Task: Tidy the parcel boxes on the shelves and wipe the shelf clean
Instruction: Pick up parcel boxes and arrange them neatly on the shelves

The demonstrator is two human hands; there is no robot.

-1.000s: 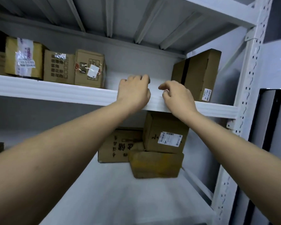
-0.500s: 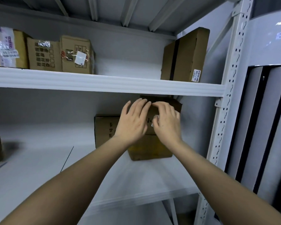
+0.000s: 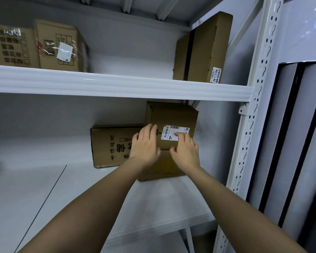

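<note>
Dropped from the upper shelf (image 3: 117,86) edge to the lower shelf (image 3: 153,198), both hands now on the labelled box (image 3: 173,117) stacked atop another box (image 3: 162,167). Left hand (image 3: 144,147) flat against its left face, right hand (image 3: 185,150) with fingers curled on the front label. Sits dead ahead, between both palms; equally near.

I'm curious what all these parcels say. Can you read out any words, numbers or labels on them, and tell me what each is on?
"58-1-3104": white sticker on the upright box, upper shelf.
Shipping label on the stacked box that both hands touch: barcodes, print too small to read.
Sideways box, lower shelf: large black characters, not legible to me.
Upper-left box: rows of printed characters with checkboxes, blurred.
Its neighbour's white tag: appears blank.
</note>
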